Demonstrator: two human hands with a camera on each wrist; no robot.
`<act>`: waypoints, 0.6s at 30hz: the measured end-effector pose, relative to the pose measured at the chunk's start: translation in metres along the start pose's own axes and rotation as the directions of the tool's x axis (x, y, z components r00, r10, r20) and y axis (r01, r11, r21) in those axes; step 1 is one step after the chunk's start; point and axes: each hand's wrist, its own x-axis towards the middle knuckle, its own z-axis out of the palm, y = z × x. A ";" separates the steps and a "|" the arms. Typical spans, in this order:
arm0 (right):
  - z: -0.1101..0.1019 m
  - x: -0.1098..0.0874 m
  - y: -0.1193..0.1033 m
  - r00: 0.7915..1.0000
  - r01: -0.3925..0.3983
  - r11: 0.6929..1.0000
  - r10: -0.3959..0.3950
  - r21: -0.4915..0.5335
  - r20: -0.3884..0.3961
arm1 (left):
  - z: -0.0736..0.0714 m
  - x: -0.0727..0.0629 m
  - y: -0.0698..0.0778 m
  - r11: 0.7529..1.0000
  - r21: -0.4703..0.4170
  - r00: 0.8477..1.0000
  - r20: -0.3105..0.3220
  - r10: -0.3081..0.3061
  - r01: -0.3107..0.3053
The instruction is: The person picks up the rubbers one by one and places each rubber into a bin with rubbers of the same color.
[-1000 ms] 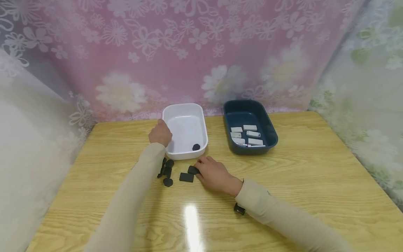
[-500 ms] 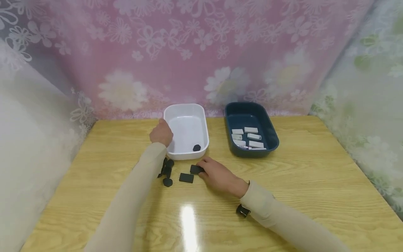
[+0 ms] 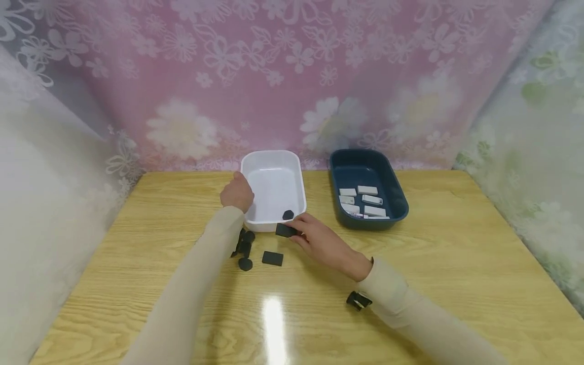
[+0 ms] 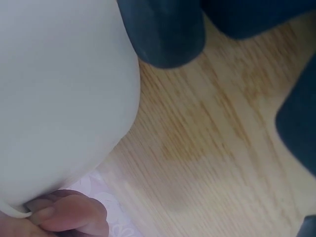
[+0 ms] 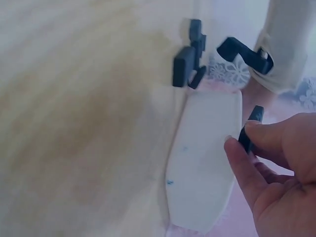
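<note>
My right hand (image 3: 324,243) pinches a black rectangular block (image 3: 285,230) between thumb and fingers, right at the near rim of the white tub (image 3: 270,185). The right wrist view shows that block (image 5: 256,114) held edge-on beside the tub wall (image 5: 210,148). On the tub's left side, my left hand (image 3: 238,193) grips the rim; its curled fingers (image 4: 74,212) show at the lower left of the left wrist view. A dark roundish piece (image 3: 288,215) lies inside the tub near its front. Another black rectangular block (image 3: 272,258) lies flat on the table in front.
Several black pieces (image 3: 245,264), some roundish, lie by the left forearm, which partly hides them. To the right stands a dark blue tub (image 3: 358,172) holding several white blocks (image 3: 367,190). A pink floral curtain (image 3: 274,101) hangs behind the wooden table (image 3: 456,243).
My right hand has lifted the black block off the table and moved it forward to the white tub's front rim. The left hand keeps its hold on the tub.
</note>
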 end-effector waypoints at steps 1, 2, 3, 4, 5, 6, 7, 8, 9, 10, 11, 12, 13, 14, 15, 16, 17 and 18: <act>-0.002 0.002 0.001 1.000 -0.007 1.000 0.007 0.015 -0.014 | 0.000 0.000 0.001 1.000 -0.001 1.000 0.001 0.003 -0.003; -0.003 0.005 0.002 1.000 -0.014 0.999 0.015 0.034 -0.026 | 0.000 0.000 0.001 1.000 -0.002 1.000 0.000 0.005 -0.005; -0.004 0.008 0.003 0.999 -0.017 0.998 0.019 0.052 -0.039 | 0.000 0.000 0.002 1.000 -0.005 1.000 -0.002 0.006 -0.006; -0.005 0.012 0.004 0.998 -0.022 0.997 0.026 0.068 -0.049 | 0.001 0.001 0.002 1.000 -0.005 1.000 -0.007 0.007 -0.007; -0.006 0.016 0.005 0.998 -0.028 0.996 0.033 0.086 -0.056 | 0.001 0.001 0.002 1.000 -0.007 1.000 -0.013 0.007 -0.007; -0.006 0.020 0.006 0.997 -0.032 0.994 0.038 0.101 -0.064 | 0.001 0.002 0.003 1.000 -0.007 1.000 -0.018 0.006 -0.006; -0.006 0.024 0.007 0.997 -0.038 0.993 0.045 0.108 -0.068 | 0.002 0.002 0.002 1.000 -0.006 1.000 -0.022 0.003 -0.003; -0.005 0.028 0.007 0.996 -0.044 0.993 0.052 0.112 -0.073 | 0.003 0.003 0.002 1.000 -0.005 1.000 -0.025 0.000 0.000; -0.005 0.033 0.008 0.995 -0.052 0.993 0.060 0.111 -0.075 | 0.003 0.003 0.002 1.000 -0.004 1.000 -0.027 -0.003 0.003; -0.004 0.037 0.009 0.995 -0.062 0.992 0.070 0.113 -0.073 | 0.004 0.003 0.001 1.000 -0.004 1.000 -0.028 -0.007 0.007; -0.004 0.041 0.009 0.994 -0.067 0.991 0.075 0.112 -0.073 | 0.004 0.003 0.001 1.000 -0.004 1.000 -0.029 -0.010 0.010; -0.003 0.045 0.009 0.994 -0.071 0.991 0.080 0.112 -0.071 | 0.005 0.003 0.000 1.000 -0.003 0.999 -0.032 -0.013 0.013; -0.003 0.049 0.009 0.994 -0.077 0.991 0.085 0.110 -0.067 | 0.005 0.003 0.000 1.000 -0.004 0.999 -0.035 -0.016 0.015; -0.002 0.053 0.009 0.994 -0.081 0.991 0.088 0.105 -0.063 | 0.005 0.003 0.000 1.000 -0.005 0.999 -0.039 -0.017 0.017; -0.001 0.057 0.010 0.994 -0.088 0.991 0.093 0.100 -0.055 | 0.005 0.002 -0.001 1.000 -0.007 0.999 -0.041 -0.018 0.018; 0.000 0.060 0.010 0.994 -0.093 0.991 0.098 0.094 -0.047 | 0.005 0.002 0.000 1.000 -0.009 0.999 -0.044 -0.019 0.018; 0.001 0.064 0.011 0.994 -0.101 0.991 0.104 0.082 -0.036 | 0.005 0.002 0.000 1.000 -0.008 0.999 -0.045 -0.018 0.018; 0.001 0.067 0.012 0.994 -0.110 0.991 0.111 0.072 -0.022 | 0.005 0.001 0.000 1.000 -0.008 0.999 -0.045 -0.019 0.018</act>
